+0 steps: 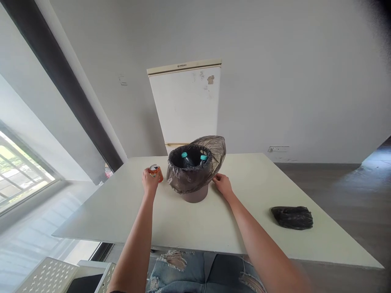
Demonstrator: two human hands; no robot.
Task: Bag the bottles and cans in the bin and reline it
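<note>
Gripping an orange can (pixel 155 171), the left hand (pixel 149 182) had its fingers curled round the can's lower body, at nine o'clock of the lined bin (pixel 193 179), just beside it. The right hand (pixel 223 184) rested at three o'clock, fingers loosely spread, fingertips touching the bin's liner. A folded black bag (pixel 292 217) lay well apart on the table (pixel 189 219).

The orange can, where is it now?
In the head view, the orange can is in the left hand, just left of the lined bin on the table.
</note>
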